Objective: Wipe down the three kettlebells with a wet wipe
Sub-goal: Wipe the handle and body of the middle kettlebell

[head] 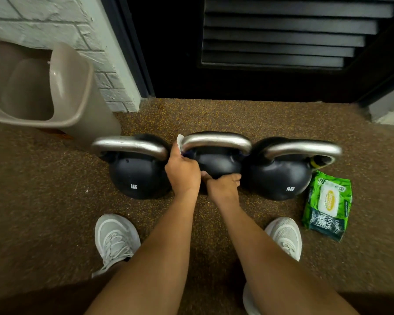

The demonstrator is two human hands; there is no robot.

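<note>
Three black kettlebells with steel handles stand in a row on the floor: the left kettlebell (137, 176) marked 8KG, the middle kettlebell (216, 160), and the right kettlebell (280, 178). My left hand (183, 172) holds a white wet wipe (180, 142) against the left end of the middle kettlebell's handle. My right hand (224, 185) rests on the front of the middle kettlebell's body, fingers curled over it. The middle bell's lower front is hidden by both hands.
A green wet wipe pack (328, 205) lies on the floor right of the kettlebells. A beige bin (43, 92) stands at the back left by a white brick wall (96, 42). A dark louvred door (273, 42) is behind. My white shoes (114, 239) flank my arms.
</note>
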